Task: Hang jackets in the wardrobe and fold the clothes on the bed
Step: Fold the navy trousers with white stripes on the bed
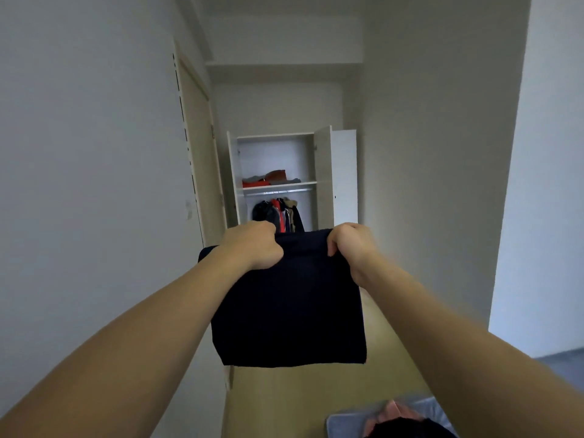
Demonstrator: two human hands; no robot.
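Both forearms reach out from the bottom corners toward the middle of the view. The left hand (252, 245) and right hand (350, 248) hold a dark cloth (290, 308) up in the air by its top edge; the fingers of each are curled tight, bunching the fabric at the corners. The cloth hangs flat and roughly square below the hands, with a small flap sticking out at 9 o'clock past the left wrist.

At 12 o'clock, beyond the hands and well apart from them, stands a white wardrobe (322, 172) with its doors open. Jackets (278, 213) in dark, red and tan hang from the rail in its lower part, their lower ends hidden behind the cloth. On the shelf (278, 185) above the rail lie folded clothes (268, 178), orange, rust and grey.

A light wooden floor (300, 393) runs between white walls toward the wardrobe. At 5 o'clock, at the bottom edge, a corner of the bed (341, 422) shows, grey-blue, with a pink garment (392, 412) and something dark lying on it.
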